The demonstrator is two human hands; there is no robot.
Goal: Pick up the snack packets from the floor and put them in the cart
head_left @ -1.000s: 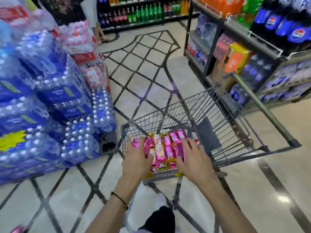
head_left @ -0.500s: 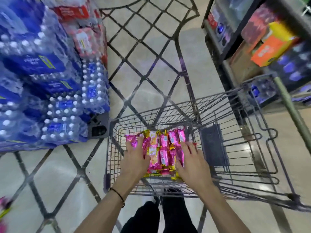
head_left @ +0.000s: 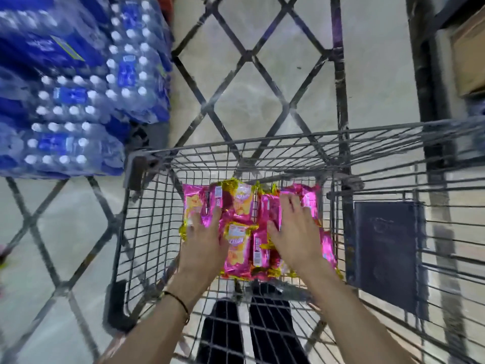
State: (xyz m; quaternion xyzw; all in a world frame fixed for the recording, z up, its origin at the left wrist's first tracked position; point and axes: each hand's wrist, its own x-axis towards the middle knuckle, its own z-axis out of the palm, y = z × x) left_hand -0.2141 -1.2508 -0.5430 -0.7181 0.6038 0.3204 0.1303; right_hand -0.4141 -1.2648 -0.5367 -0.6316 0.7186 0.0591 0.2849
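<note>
Inside the wire cart (head_left: 236, 150), the left hand (head_left: 203, 241) and right hand (head_left: 295, 232) lie flat, fingers straight and released, pressing on the pink snack packets (head_left: 237, 245).

Left hand (head_left: 203, 243) and right hand (head_left: 294, 232) are bare, as are both forearms down to the frame's lower edge; a thin dark cord bracelet (head_left: 179, 302) circles the left wrist, with a small brownish piece at its lower end; black trousers (head_left: 223, 334) cover both legs, a pale strip between them.
</note>
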